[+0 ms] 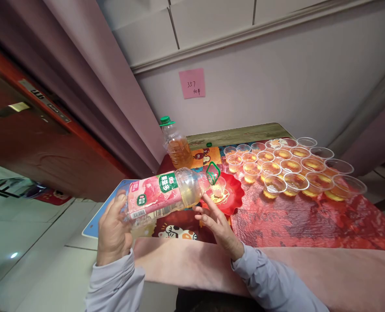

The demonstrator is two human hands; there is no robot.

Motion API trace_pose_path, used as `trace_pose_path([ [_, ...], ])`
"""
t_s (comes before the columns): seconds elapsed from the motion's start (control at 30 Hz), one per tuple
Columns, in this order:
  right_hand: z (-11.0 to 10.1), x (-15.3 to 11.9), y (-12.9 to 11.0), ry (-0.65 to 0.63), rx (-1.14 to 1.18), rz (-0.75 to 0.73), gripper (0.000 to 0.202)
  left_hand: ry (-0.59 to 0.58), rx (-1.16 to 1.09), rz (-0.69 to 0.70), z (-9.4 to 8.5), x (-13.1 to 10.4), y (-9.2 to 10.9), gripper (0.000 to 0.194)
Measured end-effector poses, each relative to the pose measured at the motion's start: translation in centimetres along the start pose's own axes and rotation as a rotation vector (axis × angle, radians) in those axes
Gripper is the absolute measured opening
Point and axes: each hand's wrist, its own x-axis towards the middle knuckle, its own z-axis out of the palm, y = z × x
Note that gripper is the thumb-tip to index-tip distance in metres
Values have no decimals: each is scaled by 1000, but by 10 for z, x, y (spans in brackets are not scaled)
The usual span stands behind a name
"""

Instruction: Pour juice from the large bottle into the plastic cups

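Note:
My left hand [114, 229] is closed around the base of a big juice bottle [192, 186] with a pink and green label. The bottle lies tilted almost level, its neck to the right, a little yellow liquid inside. A green ring handle [213, 173] hangs at the neck. Fingers stretched apart, my right hand [216, 223] is just below the neck; whether a fingertip touches it I cannot tell. Beneath the mouth, a clear plastic cup [221, 178] stands in a red scalloped plate [236, 201], partly hidden by the neck and handle.
Several clear cups [295, 182] of yellow drink stand in rows on the red table cover [277, 227]. A second bottle [179, 151] with a green cap stands at the back left, near a loose green cap [209, 144]. A pink cloth [179, 260] lies along the front edge.

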Motion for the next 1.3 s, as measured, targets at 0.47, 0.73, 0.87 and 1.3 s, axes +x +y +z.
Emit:
trace_pose_path([
  [0.47, 2, 0, -2, -7, 19, -11, 94, 3, 24, 0, 0, -3, 3, 57],
  [0.73, 1, 0, -3, -11, 33, 13, 98, 30, -11, -13, 2, -7, 6, 52],
  [0.87, 2, 1, -4, -11, 35, -4, 96, 14, -6, -5, 1, -5, 3, 53],
  [1.3, 0, 0, -4, -20, 14, 22, 100, 12, -2, -4, 1, -7, 5, 47],
])
